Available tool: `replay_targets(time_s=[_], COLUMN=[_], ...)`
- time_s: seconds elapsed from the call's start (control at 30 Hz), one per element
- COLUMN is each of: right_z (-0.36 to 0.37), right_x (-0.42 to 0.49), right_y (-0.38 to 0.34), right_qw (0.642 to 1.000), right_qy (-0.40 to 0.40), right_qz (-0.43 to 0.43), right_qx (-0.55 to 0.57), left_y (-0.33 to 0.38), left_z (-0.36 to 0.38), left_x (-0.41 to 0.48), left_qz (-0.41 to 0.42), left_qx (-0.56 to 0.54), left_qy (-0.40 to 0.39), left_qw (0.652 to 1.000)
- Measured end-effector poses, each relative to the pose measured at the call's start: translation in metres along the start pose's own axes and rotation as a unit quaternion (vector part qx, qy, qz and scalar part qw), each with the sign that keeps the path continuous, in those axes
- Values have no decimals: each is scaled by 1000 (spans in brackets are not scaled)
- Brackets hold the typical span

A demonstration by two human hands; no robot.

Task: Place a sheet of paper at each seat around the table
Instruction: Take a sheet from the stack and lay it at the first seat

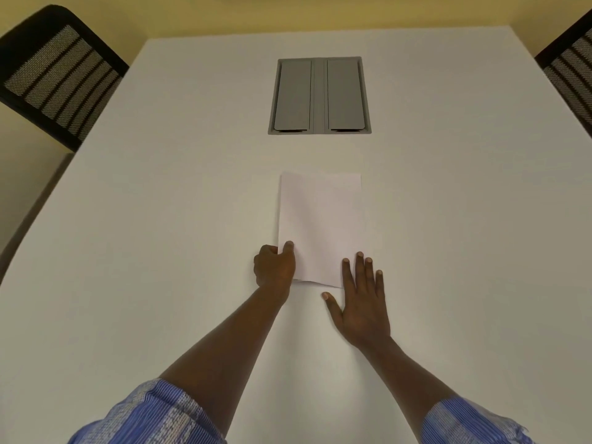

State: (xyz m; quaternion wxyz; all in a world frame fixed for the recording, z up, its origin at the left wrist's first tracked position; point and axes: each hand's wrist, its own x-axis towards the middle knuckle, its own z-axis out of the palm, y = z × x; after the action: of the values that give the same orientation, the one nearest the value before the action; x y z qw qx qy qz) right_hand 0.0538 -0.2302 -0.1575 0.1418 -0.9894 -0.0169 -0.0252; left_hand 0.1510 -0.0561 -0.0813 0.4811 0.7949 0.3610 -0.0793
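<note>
here, two blue striped sleeves [150, 415] are being seen at the near edge, toward 6 o'clock, with bare forearms being stretched from them over the white table [160, 251]. just beyond, the right hand [360, 302] is being laid flat, fingers spread apart, with its fingertips [360, 255] being rested on the near right corner of the sheet of paper [320, 225] and nothing being gripped. the left hand [274, 267] is being curled closed on the sheet's near left edge, thumb on top. the sheet is being kept flat on the table at its middle, long side running toward 12 o'clock. farther toward 12 o'clock, a grey cable hatch [319, 96] is being shown set into the tabletop, well apart from the sheet. at 10 o'clock and 2 o'clock, a black mesh chair [54, 72] and a second chair [573, 68] are being seen beside the table's far corners.
</note>
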Motion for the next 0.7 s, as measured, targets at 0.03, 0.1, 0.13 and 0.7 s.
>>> replay_targets(time_s=[0.03, 0.1, 0.13, 0.7], right_z=[0, 0, 0, -5], right_x=[0, 1, 1, 0], right_y=[0, -1, -1, -4], right_qw=[1000, 1000, 1000, 999], right_qy=[1, 1, 0, 8], right_qz=[0, 1, 2, 15], right_qx=[1, 0, -1, 29], left_y=[0, 2, 4, 1], left_z=[-1, -3, -5, -10], left_x=[2, 4, 5, 15], left_qz=[10, 30, 37, 47], left_qx=[-4, -4, -1, 53], left_qy=[9, 27, 35, 48], left_qw=[1000, 999, 999, 996])
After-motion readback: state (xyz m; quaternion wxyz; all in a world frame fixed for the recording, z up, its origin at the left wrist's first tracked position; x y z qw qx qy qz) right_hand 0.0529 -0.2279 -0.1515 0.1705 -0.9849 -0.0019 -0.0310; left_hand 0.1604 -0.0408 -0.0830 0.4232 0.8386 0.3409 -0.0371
